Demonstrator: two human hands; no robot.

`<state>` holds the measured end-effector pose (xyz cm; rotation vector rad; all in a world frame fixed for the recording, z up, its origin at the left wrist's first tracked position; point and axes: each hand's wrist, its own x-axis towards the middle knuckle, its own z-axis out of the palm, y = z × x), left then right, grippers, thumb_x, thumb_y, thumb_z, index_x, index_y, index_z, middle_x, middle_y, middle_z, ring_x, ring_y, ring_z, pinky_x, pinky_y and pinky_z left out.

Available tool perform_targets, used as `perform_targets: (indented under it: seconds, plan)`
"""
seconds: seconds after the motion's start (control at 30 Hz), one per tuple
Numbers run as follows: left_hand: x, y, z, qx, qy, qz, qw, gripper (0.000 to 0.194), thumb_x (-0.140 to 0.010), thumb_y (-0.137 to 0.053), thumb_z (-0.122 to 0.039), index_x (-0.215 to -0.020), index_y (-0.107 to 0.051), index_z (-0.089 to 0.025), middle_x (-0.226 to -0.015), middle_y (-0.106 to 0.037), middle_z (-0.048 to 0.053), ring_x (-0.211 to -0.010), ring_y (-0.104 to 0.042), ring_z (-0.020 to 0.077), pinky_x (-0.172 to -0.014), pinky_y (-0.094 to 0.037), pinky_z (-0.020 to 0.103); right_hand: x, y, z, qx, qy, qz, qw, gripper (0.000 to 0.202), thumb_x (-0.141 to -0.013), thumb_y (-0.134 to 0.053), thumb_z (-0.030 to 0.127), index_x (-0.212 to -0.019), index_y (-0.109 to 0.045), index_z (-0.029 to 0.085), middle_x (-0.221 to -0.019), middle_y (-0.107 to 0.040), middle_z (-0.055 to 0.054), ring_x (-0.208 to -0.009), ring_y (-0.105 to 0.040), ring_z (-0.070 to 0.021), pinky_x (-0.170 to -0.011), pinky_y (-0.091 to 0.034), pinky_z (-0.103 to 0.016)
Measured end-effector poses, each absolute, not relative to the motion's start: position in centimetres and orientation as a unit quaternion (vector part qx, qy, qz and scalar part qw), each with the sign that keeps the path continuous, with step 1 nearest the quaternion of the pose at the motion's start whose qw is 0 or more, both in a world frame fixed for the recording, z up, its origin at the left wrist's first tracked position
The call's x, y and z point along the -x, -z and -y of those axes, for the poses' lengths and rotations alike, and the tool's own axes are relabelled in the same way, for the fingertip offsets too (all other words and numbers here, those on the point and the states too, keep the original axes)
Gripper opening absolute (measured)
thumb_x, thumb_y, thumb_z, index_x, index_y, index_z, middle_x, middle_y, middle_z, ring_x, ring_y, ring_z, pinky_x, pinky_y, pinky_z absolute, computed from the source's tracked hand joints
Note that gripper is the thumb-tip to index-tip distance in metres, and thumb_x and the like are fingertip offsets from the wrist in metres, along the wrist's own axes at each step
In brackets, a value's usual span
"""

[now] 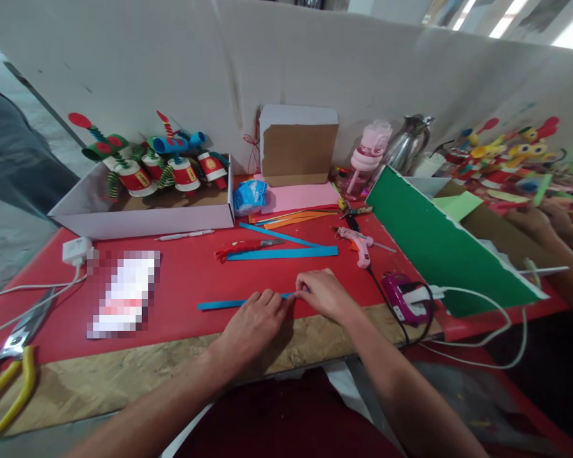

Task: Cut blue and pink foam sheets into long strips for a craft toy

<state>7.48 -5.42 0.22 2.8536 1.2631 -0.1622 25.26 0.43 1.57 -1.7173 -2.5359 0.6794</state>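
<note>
A blue paper strip (220,305) lies on the red worktop (181,273), lower centre of the frame. The left hand (259,317) curls over it, its exact grip hidden; the right hand (328,296) pinches near its right end. Best, probably: left pressing it flat, right pinching lightly, edges aligned.

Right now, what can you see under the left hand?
A blue strip runs under the left hand. One end shows to the left, and a short piece shows toward the right hand. The part between is covered, so I cannot see it.
</note>
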Motion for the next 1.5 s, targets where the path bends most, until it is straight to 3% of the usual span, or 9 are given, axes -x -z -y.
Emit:
perform_targets:
  seconds: [0.13,0.37,0.57,0.8,1.0,1.17,1.37,1.5]
  plan:
    - [-7.5,-0.4,5.5,-0.914,0.033,-0.404,0.011,0.040,-0.093,-0.041,-0.016,-0.133,-0.047,-0.015,-0.099,-0.062,0.009,-0.088,-0.055,0.0229,-0.076,-0.044,0.035,-26.3,-1.2,-0.6,0.531,-0.261,0.805,0.048,0.011,-0.086,-0.071,0.021,-0.077,-0.065,0.019,-0.078,-0.072,0.000,-0.075,-0.063,-0.0156,-0.074,-0.034,-0.029]
    - [-7.0,0.2,4.4,-0.910,0.046,-0.412,0.011,0.042,-0.094,-0.042,-0.012,-0.133,-0.051,-0.024,-0.100,-0.061,0.006,-0.092,-0.056,0.0222,-0.080,-0.044,0.035,-30.5,-0.3,-0.7,0.509,-0.292,0.801,0.119,0.008,-0.083,-0.071,0.015,-0.078,-0.066,0.018,-0.080,-0.070,-0.001,-0.076,-0.061,-0.0156,-0.072,-0.037,-0.028]
    - [-7.4,-0.2,4.5,-0.908,0.047,-0.415,0.029,0.038,-0.095,-0.041,-0.011,-0.130,-0.053,-0.022,-0.110,-0.061,0.007,-0.097,-0.055,0.0239,-0.080,-0.043,0.036,-30.5,-0.1,-0.6,0.522,-0.259,0.808,0.088,0.009,-0.087,-0.068,0.017,-0.079,-0.065,0.018,-0.081,-0.069,-0.002,-0.080,-0.061,-0.0170,-0.077,-0.035,-0.031]
    - [-8.8,0.0,4.8,-0.918,0.041,-0.392,0.035,0.024,-0.095,-0.041,-0.010,-0.106,-0.061,-0.015,-0.104,-0.063,0.008,-0.095,-0.054,0.0226,-0.082,-0.041,0.036,-30.0,-0.5,-0.5,0.538,-0.239,0.807,0.056,0.011,-0.087,-0.068,0.017,-0.079,-0.062,0.018,-0.084,-0.070,-0.002,-0.085,-0.061,-0.0184,-0.080,-0.032,-0.032]
    - [-9.4,0.3,4.7,-0.914,0.034,-0.404,0.009,0.037,-0.097,-0.046,-0.017,-0.133,-0.050,-0.018,-0.103,-0.063,0.007,-0.093,-0.054,0.0227,-0.075,-0.039,0.035,-30.3,0.2,-0.5,0.538,-0.229,0.808,0.075,0.011,-0.087,-0.069,0.018,-0.078,-0.061,0.019,-0.081,-0.069,0.000,-0.080,-0.061,-0.0169,-0.077,-0.032,-0.031]
    - [-9.8,0.6,4.7,-0.913,0.029,-0.407,-0.004,0.034,-0.096,-0.048,-0.017,-0.130,-0.054,-0.018,-0.103,-0.063,0.007,-0.094,-0.055,0.0232,-0.074,-0.040,0.036,-31.2,0.7,-0.2,0.546,-0.219,0.802,0.106,0.011,-0.087,-0.068,0.016,-0.081,-0.059,0.020,-0.077,-0.067,0.002,-0.076,-0.060,-0.0155,-0.077,-0.032,-0.030]
    - [-9.7,0.5,4.7,-0.913,0.026,-0.406,-0.018,0.038,-0.095,-0.047,-0.015,-0.133,-0.052,-0.018,-0.103,-0.063,0.007,-0.095,-0.054,0.0235,-0.076,-0.040,0.036,-33.0,1.0,0.3,0.567,-0.139,0.802,0.127,0.007,-0.090,-0.061,0.016,-0.084,-0.060,0.020,-0.078,-0.068,-0.001,-0.078,-0.061,-0.0189,-0.080,-0.038,-0.034]
    - [-9.6,0.5,4.8,-0.911,0.020,-0.411,-0.016,0.036,-0.096,-0.048,-0.017,-0.131,-0.053,-0.018,-0.102,-0.063,0.007,-0.093,-0.054,0.0230,-0.076,-0.040,0.036,-32.3,1.2,2.4,0.607,-0.011,0.771,0.194,0.021,-0.098,-0.044,0.021,-0.103,-0.064,0.018,-0.097,-0.071,-0.012,-0.096,-0.062,-0.0266,-0.088,-0.044,-0.043]
